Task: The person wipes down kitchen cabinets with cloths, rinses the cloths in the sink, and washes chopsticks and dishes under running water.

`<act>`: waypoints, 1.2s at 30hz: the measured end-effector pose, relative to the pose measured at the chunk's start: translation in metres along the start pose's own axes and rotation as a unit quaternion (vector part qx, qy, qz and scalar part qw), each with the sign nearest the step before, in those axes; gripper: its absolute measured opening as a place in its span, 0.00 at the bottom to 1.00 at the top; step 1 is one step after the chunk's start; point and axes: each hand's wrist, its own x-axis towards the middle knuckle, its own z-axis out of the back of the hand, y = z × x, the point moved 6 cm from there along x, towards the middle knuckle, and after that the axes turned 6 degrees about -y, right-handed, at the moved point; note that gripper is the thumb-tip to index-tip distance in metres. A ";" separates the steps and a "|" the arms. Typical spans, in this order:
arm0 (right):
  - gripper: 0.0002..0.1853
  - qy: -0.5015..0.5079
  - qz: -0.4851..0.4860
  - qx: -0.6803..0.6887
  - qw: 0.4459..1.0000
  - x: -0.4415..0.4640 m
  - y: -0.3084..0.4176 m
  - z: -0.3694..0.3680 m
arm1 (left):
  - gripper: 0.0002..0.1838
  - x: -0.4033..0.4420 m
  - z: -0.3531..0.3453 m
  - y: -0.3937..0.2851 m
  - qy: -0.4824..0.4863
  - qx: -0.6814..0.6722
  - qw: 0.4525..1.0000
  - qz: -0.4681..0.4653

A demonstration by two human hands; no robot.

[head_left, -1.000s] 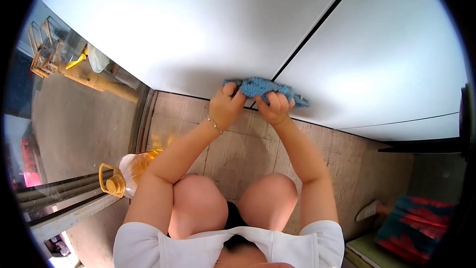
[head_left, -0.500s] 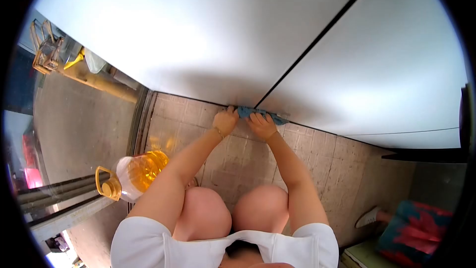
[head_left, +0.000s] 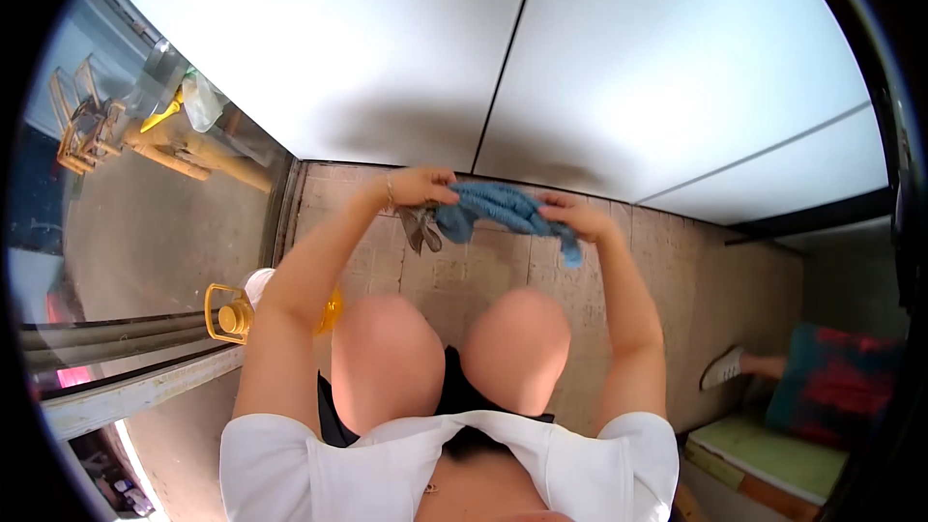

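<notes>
A blue cloth (head_left: 503, 208) is stretched between my two hands, just off the lower edge of the white panels (head_left: 387, 48). My left hand (head_left: 422, 188) is closed on its left end, with a grey-brown piece of fabric (head_left: 420, 229) hanging below the fingers. My right hand (head_left: 578, 217) pinches the cloth near its right end, and a loose corner dangles under it. Over the tiled floor (head_left: 464, 271), the cloth hangs in folds.
A bottle of yellow liquid (head_left: 232, 314) with a yellow cap and handle stands beside my left arm. At the left is a glass door (head_left: 184, 213). A person's shoe (head_left: 721, 368) and a green box (head_left: 764, 449) are at the lower right.
The cloth has come away from the panels' lower edge and is spread between my hands, which have moved apart. The grey-brown fabric now shows. The view has turned slightly.
</notes>
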 end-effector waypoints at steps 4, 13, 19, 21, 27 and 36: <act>0.27 0.021 0.024 -0.041 0.999 -0.072 0.071 -0.011 | 0.11 -0.031 -0.005 -0.084 0.012 -0.034 0.999 -0.035; 0.15 -0.178 0.212 -0.060 0.959 -0.136 0.144 0.019 | 0.15 -0.054 -0.007 -0.183 -0.058 0.201 0.966 -0.154; 0.08 -0.325 0.381 -0.192 0.844 -0.184 0.217 0.029 | 0.09 -0.097 -0.025 -0.254 -0.269 0.353 0.863 -0.239; 0.08 -0.391 0.434 -0.217 0.783 -0.204 0.259 0.033 | 0.09 -0.114 -0.021 -0.284 -0.384 0.328 0.819 -0.273; 0.11 -0.512 0.713 -0.291 0.382 -0.258 0.379 0.010 | 0.09 -0.160 -0.022 -0.386 -0.681 0.343 0.478 -0.435; 0.14 -0.538 0.695 -0.455 0.141 -0.215 0.396 -0.009 | 0.20 -0.093 -0.026 -0.385 -0.729 0.441 0.318 -0.416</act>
